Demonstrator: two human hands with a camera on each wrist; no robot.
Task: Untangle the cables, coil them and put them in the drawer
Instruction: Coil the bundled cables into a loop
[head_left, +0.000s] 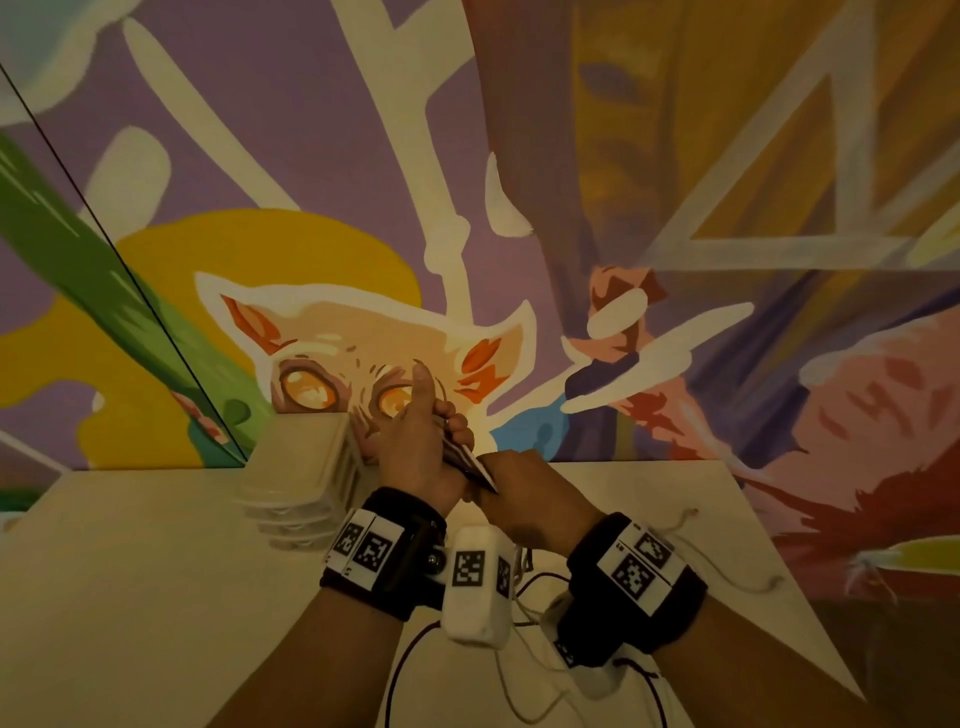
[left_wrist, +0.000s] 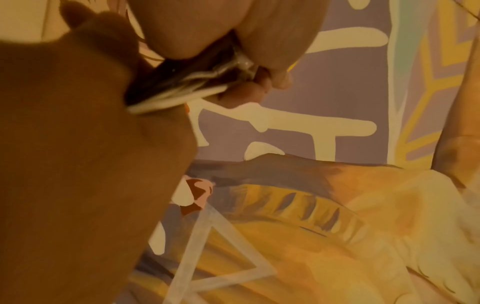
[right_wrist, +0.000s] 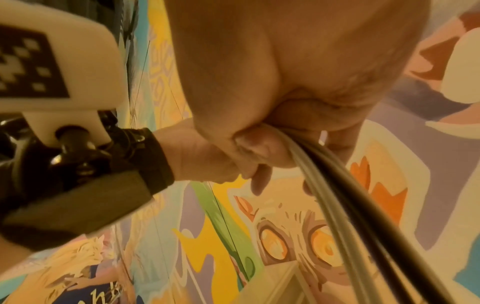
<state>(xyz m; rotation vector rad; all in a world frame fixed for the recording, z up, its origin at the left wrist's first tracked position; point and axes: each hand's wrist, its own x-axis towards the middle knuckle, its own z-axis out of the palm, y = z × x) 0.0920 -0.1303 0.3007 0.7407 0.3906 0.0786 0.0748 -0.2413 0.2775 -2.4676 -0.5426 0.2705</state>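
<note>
Both hands are raised above the white table (head_left: 130, 571), close together in front of the painted wall. Between them runs a bundle of black and white cables (head_left: 470, 462). My left hand (head_left: 447, 421) grips its upper end with curled fingers, the thumb sticking up. My right hand (head_left: 493, 467) grips the lower end. In the left wrist view the cable strands (left_wrist: 187, 82) pass from my left fingers (left_wrist: 259, 90) into the right hand (left_wrist: 78, 144). The right wrist view has the black and pale cables (right_wrist: 337, 195) leaving my right fist (right_wrist: 249, 144). More cable loops (head_left: 727, 566) lie on the table.
A small white plastic drawer unit (head_left: 306, 478) stands on the table just left of my hands, its drawers appearing closed; its top corner (right_wrist: 280, 283) also shows in the right wrist view. A dark cable (head_left: 400, 670) curves over the table near my forearms. The mural wall (head_left: 675, 156) is behind.
</note>
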